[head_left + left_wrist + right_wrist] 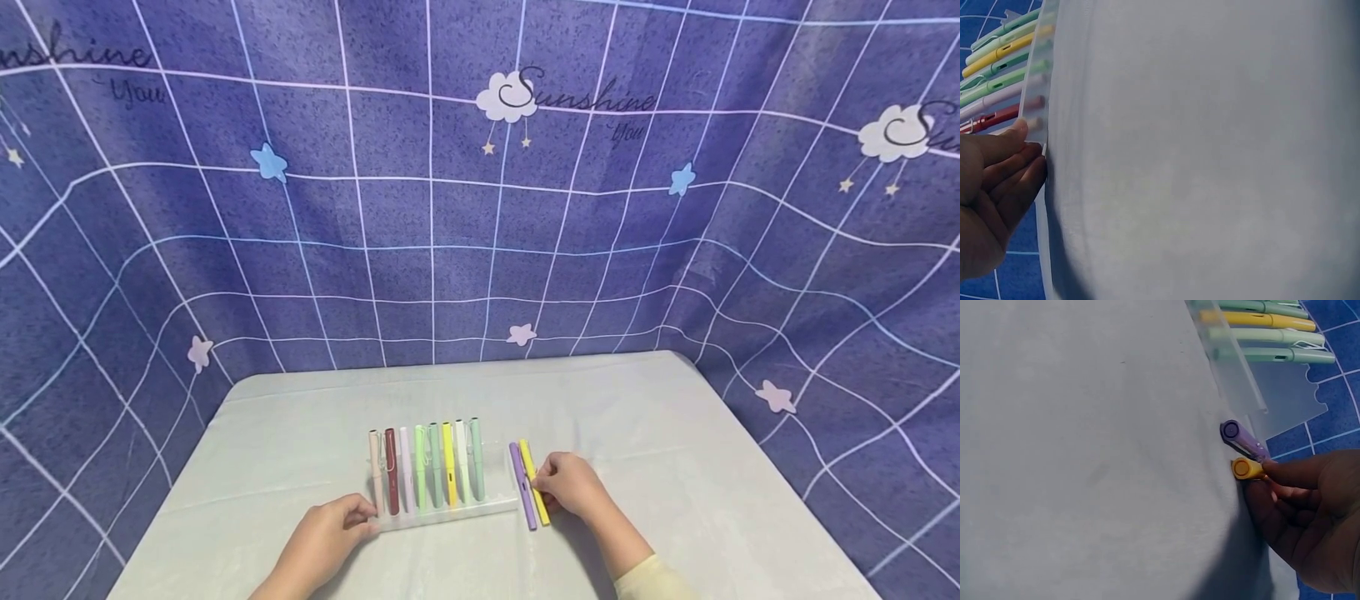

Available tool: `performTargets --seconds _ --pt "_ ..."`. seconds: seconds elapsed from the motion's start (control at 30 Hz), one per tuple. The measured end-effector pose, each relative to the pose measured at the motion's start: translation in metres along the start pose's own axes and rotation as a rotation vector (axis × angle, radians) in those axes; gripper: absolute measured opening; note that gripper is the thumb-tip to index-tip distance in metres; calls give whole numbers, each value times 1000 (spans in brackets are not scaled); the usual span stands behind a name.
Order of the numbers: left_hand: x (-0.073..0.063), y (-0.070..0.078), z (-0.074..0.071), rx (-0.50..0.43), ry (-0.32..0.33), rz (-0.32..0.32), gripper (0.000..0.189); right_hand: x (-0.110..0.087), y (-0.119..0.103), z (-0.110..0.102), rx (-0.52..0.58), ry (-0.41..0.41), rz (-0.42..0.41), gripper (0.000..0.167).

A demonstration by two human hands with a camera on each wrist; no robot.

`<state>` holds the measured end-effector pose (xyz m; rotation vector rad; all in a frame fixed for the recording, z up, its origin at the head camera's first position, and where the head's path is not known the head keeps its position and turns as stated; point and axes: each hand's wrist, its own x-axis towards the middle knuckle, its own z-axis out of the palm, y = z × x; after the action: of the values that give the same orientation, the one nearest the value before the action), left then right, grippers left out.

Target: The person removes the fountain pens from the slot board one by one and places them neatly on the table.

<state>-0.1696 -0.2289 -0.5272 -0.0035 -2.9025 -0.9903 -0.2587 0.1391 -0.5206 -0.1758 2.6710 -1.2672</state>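
Observation:
A clear pen holder (pixel 495 507) stands on the table with several pens upright in a row, among them a pale pink, a dark red (pixel 391 471), a lilac, a yellow (pixel 450 458) and some green ones. My left hand (pixel 322 533) grips its left end, thumb on the front edge and fingers below in the left wrist view. Just past the holder's right end, a purple pen (pixel 523 487) and a second yellow pen (pixel 543 510) lie side by side. Thumb and fingers of my right hand (pixel 573 483) pinch that yellow pen, hiding part of its barrel.
A pale cloth covers the table (pixel 675 517). Behind it and on both sides hangs a blue-purple curtain (pixel 397 208) with a grid, stars and clouds. The holder's right end (pixel 1288 394) shows a bare stretch beside the last green pen.

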Motion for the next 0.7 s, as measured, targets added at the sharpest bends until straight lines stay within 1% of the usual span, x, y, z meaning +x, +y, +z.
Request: performTargets --seconds 0.13,0.23,0.33,0.47,0.57,0.7 --pt "0 0 -1 12 5 15 16 0 -5 -5 -116 17 -22 28" --pt "0 1 -1 19 7 15 16 0 -12 -11 -159 27 -53 33" --pt "0 1 -1 21 8 12 16 0 -20 -16 -122 13 -88 32" --pt "-1 1 -1 18 7 10 16 2 -29 -17 -33 -29 -141 28" --pt "-1 1 -1 15 4 8 16 3 -36 -14 31 -62 -177 29" --pt "0 0 -1 15 4 5 16 5 -43 -5 61 -85 -224 31"
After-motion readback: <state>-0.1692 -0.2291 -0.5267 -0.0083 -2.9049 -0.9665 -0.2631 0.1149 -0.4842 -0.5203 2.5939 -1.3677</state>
